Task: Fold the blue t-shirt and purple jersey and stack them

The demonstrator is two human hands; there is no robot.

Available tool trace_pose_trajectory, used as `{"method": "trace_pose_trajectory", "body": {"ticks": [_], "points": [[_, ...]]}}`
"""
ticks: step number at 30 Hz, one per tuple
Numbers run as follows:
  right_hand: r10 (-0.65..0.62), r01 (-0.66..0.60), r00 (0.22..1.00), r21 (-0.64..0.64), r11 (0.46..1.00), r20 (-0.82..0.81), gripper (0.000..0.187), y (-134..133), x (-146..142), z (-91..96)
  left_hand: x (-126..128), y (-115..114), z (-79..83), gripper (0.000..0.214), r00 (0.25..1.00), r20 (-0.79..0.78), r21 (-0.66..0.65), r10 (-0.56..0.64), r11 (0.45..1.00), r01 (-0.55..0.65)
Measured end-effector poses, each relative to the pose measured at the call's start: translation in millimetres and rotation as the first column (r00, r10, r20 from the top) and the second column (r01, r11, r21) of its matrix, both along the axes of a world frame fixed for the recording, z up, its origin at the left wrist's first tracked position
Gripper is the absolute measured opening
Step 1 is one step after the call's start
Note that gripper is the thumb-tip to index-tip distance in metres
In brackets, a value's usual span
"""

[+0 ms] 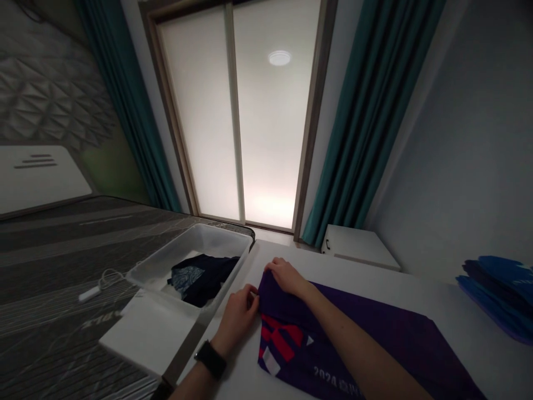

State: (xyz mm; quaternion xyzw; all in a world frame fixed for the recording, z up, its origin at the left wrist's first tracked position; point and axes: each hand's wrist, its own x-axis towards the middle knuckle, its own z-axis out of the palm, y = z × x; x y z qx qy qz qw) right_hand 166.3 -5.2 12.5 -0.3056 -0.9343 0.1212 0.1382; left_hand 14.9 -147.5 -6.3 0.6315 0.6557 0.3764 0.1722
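A purple garment (375,339) with red and white print and "2024" on it lies flat on a white table (366,275). My left hand (239,314), with a black watch on the wrist, pinches the garment's near left edge. My right hand (285,275) is closed on the far left corner of the same garment, fingers curled over the cloth. Both hands sit at the garment's left end, close to each other.
A clear plastic bin (195,250) holding dark clothes sits on a bed, left of the table, with its white lid (145,333) beside it. A white cable (97,286) lies on the bed. Folded blue garments (499,294) are stacked at the right. A sliding door and teal curtains stand behind.
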Motion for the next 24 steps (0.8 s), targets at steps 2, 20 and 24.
{"method": "trace_pose_trajectory", "body": {"ticks": [2,20,24], "points": [[0.019,-0.019,0.999,-0.008,1.0,0.026,0.033,5.3,-4.8,-0.7,0.5,0.6,-1.3,0.016,1.0,-0.015,-0.007,0.004,1.0,-0.004],[0.103,-0.104,0.982,-0.002,0.995,0.156,0.015,18.7,-18.1,10.9,5.5,-0.6,2.5,0.015,0.988,-0.141,-0.056,0.059,0.996,-0.067],[0.072,-0.079,0.979,0.03,0.996,0.19,0.018,13.5,-22.1,12.2,5.6,-0.9,3.4,0.017,0.985,-0.162,-0.059,0.056,0.996,-0.066]]}}
